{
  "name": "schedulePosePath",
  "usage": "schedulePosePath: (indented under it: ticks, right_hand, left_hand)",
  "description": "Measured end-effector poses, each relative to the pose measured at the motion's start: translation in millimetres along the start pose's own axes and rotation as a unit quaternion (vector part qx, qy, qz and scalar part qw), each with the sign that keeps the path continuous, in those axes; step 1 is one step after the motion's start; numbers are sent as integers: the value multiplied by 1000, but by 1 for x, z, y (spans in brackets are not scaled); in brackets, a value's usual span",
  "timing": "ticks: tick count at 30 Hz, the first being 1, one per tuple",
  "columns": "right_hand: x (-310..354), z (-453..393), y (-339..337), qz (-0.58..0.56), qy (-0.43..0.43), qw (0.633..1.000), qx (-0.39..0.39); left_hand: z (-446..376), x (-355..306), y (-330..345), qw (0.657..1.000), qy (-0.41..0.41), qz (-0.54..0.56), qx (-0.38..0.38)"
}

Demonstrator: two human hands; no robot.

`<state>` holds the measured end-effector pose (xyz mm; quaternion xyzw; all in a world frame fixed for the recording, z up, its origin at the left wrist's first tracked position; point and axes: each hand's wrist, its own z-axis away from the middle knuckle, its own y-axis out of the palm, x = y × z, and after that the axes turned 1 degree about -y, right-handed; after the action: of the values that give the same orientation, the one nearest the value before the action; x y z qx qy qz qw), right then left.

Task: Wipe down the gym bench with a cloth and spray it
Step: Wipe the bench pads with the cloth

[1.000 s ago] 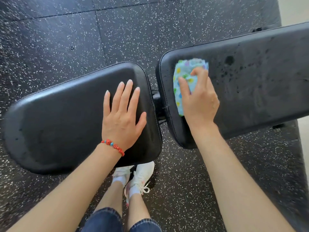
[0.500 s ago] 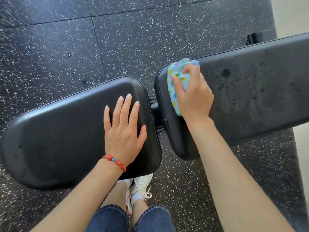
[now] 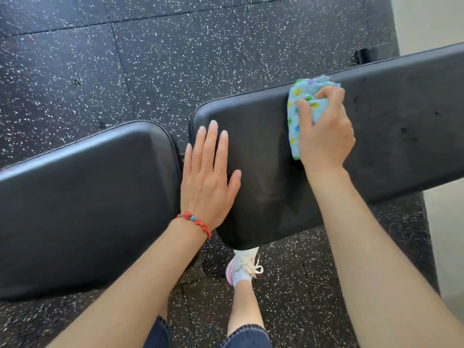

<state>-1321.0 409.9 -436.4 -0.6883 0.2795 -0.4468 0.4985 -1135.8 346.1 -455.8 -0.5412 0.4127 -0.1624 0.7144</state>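
Note:
The black gym bench has two pads: a seat pad (image 3: pixel 82 197) on the left and a long back pad (image 3: pixel 401 126) on the right, with a narrow gap between them. My right hand (image 3: pixel 324 131) presses a folded light-blue cloth with coloured dots (image 3: pixel 301 104) flat on the back pad. A dull wiped streak shows to the left of the cloth. My left hand (image 3: pixel 208 177), with a red bead bracelet at the wrist, lies flat with fingers spread on the back pad's left end, over the gap. No spray bottle is in view.
Black speckled rubber floor tiles (image 3: pixel 175 59) lie all around the bench. My foot in a white shoe (image 3: pixel 244 266) stands under the back pad's near edge. A pale floor strip (image 3: pixel 444 234) runs along the right. A black bench foot (image 3: pixel 364 55) shows beyond the back pad.
My right hand has slid the cloth to the right along the back pad, away from its left end. My left hand has shifted from the seat pad onto the back pad's left end.

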Motion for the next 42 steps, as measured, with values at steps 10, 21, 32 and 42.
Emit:
schedulePosePath:
  ticks: [10, 21, 32, 42]
  right_hand:
    - [20, 6, 10, -35, -156, 986, 43]
    - [6, 25, -1, -32, -72, 997, 5]
    - [-45, 45, -20, -31, 43, 998, -29]
    - [29, 111, -6, -33, -12, 999, -19]
  left_hand:
    - [2, 1, 10, 999, 8, -35, -21]
    - [1, -1, 6, 999, 5, -36, -19]
    - [-11, 23, -14, 993, 77, -83, 20]
    - [-22, 33, -15, 986, 140, -72, 48]
